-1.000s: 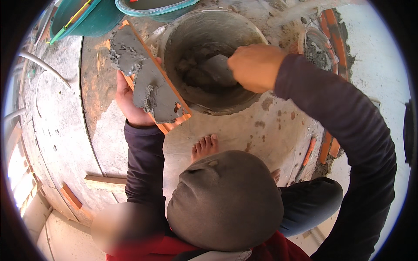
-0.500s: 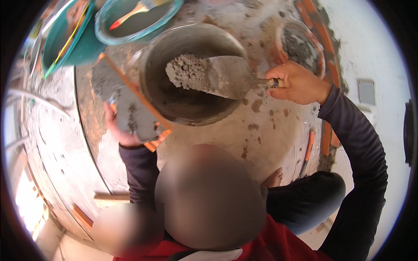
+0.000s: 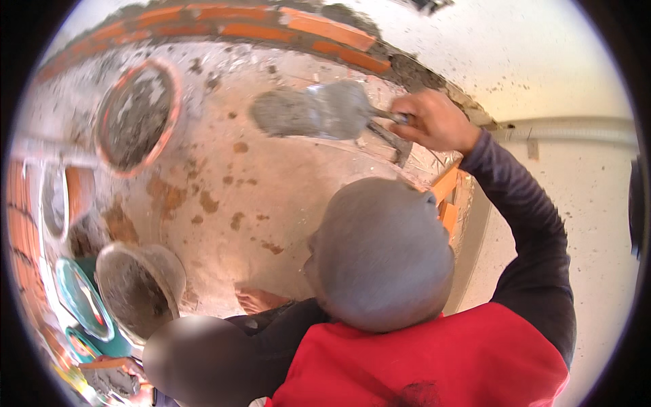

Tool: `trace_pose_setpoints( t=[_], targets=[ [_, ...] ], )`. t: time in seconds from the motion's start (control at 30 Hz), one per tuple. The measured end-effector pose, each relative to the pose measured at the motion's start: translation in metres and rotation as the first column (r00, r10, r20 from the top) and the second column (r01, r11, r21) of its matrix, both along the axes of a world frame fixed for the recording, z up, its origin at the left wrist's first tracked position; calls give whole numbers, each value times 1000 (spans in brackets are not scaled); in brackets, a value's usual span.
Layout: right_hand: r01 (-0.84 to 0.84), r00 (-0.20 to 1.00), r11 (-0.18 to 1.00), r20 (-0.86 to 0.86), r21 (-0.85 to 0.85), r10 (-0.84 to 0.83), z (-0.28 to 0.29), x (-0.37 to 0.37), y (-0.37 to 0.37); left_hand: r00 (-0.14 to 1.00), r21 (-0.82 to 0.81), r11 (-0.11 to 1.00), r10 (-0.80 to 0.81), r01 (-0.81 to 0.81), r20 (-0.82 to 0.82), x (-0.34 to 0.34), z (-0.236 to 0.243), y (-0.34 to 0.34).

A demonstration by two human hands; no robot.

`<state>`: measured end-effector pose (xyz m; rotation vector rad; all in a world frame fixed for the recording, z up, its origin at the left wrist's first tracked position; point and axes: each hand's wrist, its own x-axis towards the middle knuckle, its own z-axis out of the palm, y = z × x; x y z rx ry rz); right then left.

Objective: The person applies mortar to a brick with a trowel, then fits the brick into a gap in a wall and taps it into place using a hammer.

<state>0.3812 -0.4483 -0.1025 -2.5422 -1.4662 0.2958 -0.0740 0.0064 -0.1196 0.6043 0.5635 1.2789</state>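
Note:
My right hand [image 3: 432, 121] is closed around the handle of a trowel [image 3: 342, 108]. A heap of wet grey mortar [image 3: 281, 114] covers the front of the blade, which is above the floor. At the lower left, my left hand [image 3: 134, 370] grips an orange brick [image 3: 102, 364] with grey mortar spread over its face; part of this hand and the forearm is hidden. Close to the left hand stands a deep, mortar-stained bucket [image 3: 139, 288]. The low row of orange bricks [image 3: 254, 32] runs along the wall beyond the trowel.
A round tub of mortar [image 3: 139, 115] stands at the upper left. Teal buckets [image 3: 85, 298], one with a brush, sit at the lower left. Under the trowel's handle lies a dark tool [image 3: 393, 142]. Loose orange bricks [image 3: 447, 193] lie by the right wall. The floor [image 3: 271, 183] has mortar splashes.
The view has swung right toward the wall and brick row. The loaded trowel has moved from over the deep bucket to near the bricks. The brick in my left hand now shows at the lower left.

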Motion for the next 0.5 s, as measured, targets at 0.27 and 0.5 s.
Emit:
trace_pose_setpoints(
  t=[0.27, 0.5],
  targets=[
    [358, 842, 882, -301, -306, -447, 26, -4, -164, 997, 83, 996, 48, -43, -53, 95, 100, -8],
    [239, 425, 789, -669, -566, -609, 13, 116, -184, 881, -63, 932, -315, 358, 352, 129, 95, 19]
  ],
)
